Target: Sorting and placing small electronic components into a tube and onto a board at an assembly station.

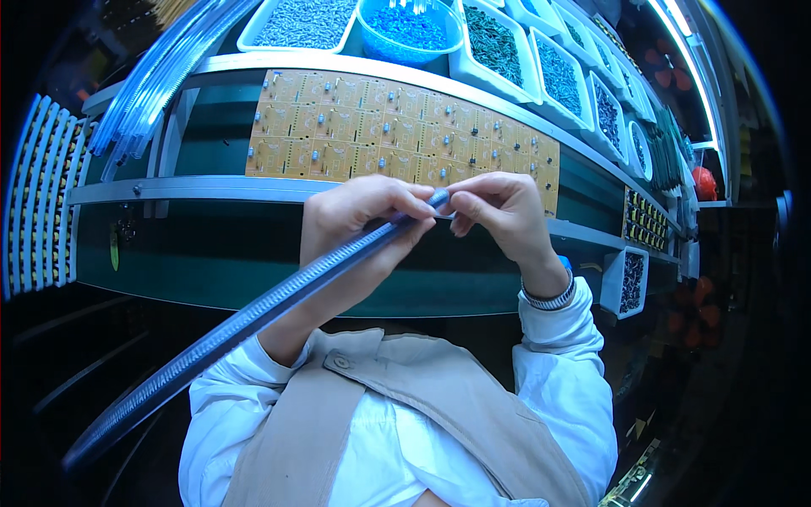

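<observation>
Head view puts us right over a workbench, and both of our hands are raised in front of its near edge, meeting at the tip of a long clear plastic tube (253, 317) packed with small parts. Our left hand (363, 221) is wrapped around the tube just below its top end, fingers curled tight, so the tube slants down and away toward our left side, its far end hanging off past our left elbow. That slant looks deliberate to us: held tilted like that, the parts inside would sit in a row toward one end. Our right hand (498, 207) comes in from the other side, thumb and fingertips pinched together right at the tube's upper end (439, 198); whether they grip a cap, a plug or one small part we cannot tell, the fingers hide it. Just behind the hands, a yellow circuit board panel (397, 127) lies flat along the conveyor, already dotted with little components. Along the far edge stand white bins (498, 42) and a blue bowl (410, 29) of loose parts, within arm's reach. More clear tubes (160, 76) lean at the left corner
</observation>
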